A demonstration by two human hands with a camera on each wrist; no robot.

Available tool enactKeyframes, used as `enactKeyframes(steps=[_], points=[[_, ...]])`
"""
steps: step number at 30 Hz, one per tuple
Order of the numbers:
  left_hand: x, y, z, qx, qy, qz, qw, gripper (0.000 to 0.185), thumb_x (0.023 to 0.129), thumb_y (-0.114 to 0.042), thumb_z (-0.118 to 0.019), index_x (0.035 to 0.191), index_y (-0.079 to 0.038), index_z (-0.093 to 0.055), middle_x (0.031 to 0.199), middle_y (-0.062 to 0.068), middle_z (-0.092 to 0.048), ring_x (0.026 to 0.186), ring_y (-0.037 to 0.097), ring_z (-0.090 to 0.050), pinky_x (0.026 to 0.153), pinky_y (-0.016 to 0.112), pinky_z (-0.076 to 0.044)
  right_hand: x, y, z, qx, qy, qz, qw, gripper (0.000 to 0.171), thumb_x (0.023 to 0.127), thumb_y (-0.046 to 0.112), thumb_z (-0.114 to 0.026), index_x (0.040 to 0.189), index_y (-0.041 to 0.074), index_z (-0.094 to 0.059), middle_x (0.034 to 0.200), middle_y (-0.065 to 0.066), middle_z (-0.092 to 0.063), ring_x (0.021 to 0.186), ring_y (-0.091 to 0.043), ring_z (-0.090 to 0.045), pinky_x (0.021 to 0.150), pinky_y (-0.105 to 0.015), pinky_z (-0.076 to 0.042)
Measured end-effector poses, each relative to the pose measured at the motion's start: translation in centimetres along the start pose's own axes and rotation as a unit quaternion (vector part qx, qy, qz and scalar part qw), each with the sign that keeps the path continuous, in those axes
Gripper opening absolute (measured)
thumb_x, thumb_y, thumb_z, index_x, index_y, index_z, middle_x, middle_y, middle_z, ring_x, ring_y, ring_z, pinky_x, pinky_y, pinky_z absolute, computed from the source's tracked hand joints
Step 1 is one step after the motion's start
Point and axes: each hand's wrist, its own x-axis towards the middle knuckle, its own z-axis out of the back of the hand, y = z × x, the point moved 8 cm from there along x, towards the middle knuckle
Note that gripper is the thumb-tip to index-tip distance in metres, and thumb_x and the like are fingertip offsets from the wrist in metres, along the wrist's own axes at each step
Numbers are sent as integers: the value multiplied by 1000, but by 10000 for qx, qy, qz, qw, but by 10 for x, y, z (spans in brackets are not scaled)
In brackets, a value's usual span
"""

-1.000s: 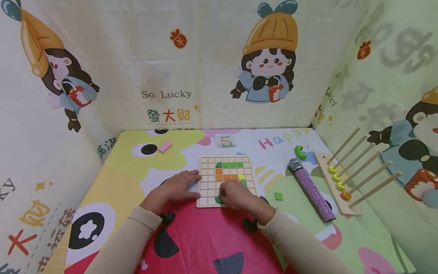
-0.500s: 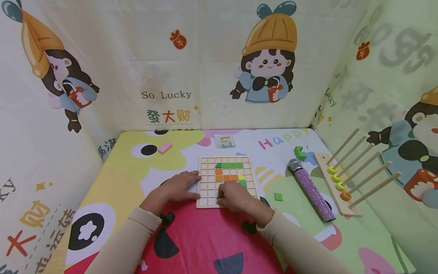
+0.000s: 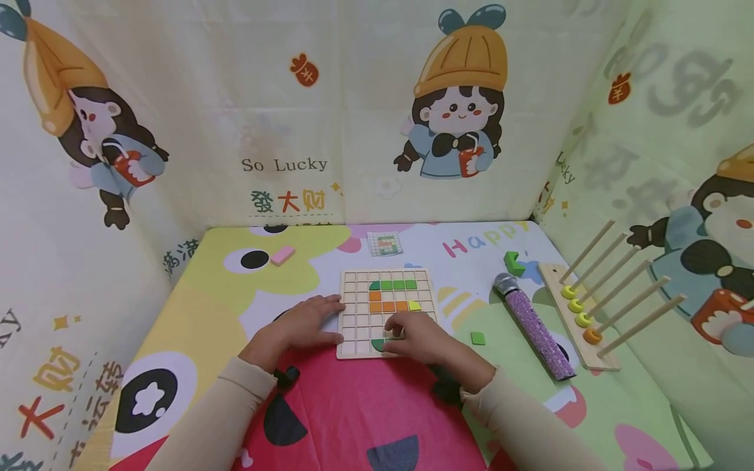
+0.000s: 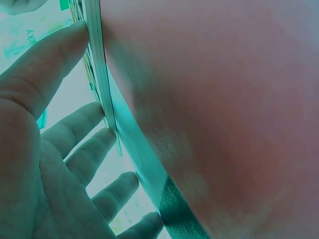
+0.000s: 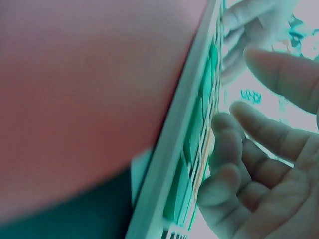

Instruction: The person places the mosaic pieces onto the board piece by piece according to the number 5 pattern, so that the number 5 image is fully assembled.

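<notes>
A wooden grid board (image 3: 350, 309) lies in front of me with coloured tiles set in its squares. Straight fingers of my left hand (image 3: 302, 325) rest against its left edge, as the left wrist view also shows. Over the lower right of the board hovers my right hand (image 3: 425, 339), thumb apart from loosely bent fingers, with nothing between them. A rounded dark green tile (image 3: 377, 345) sits in the bottom row by the right thumb. Further green tiles (image 5: 195, 127) line the near edge in the right wrist view. Above are green tiles (image 3: 398, 285), orange tiles (image 3: 389, 306) and a yellow tile (image 3: 415, 305).
Behind the board lies a pattern card (image 3: 385, 244), with a pink block (image 3: 283, 255) to its left. A loose green square tile (image 3: 478, 338) lies to the right. Beyond are a purple glitter microphone (image 3: 535, 327), a green notched block (image 3: 514, 263) and a peg stand (image 3: 580, 320) with rings.
The right hand has lifted its fingertips off the bottom row and shifted slightly right, uncovering the rounded green tile. The left hand stays against the board's edge.
</notes>
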Motion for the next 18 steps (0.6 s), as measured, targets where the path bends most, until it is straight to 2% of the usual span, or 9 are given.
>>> enactKeyframes(steps=[7,13,18], points=[[1,2,-1,13,-11,-10,10000,80,87,-49,-78,154,-14,-51,164,11,-42,151,38,-37,122,58,-34,-15,-24,18,388,173,-281,9987,34,89,27,-81,116,9,-73,95,4,-69,80,-11,-62,71,-28,-54],[3,3,-2,-5,-13,-2,10000,80,87,-50,-78,154,-14,-51,164,11,-41,151,38,-37,122,57,-34,-30,-52,38,330,-32,-506,9982,29,89,24,-80,113,9,-73,97,0,-71,77,-12,-60,69,-28,-50],[3,5,-4,14,-24,38,10000,80,86,-50,-78,153,-15,-51,164,10,-41,151,38,-37,122,56,-35,-43,-78,52,186,-166,-865,9959,30,89,20,-80,115,8,-73,103,-3,-71,76,-13,-58,67,-28,-49]])
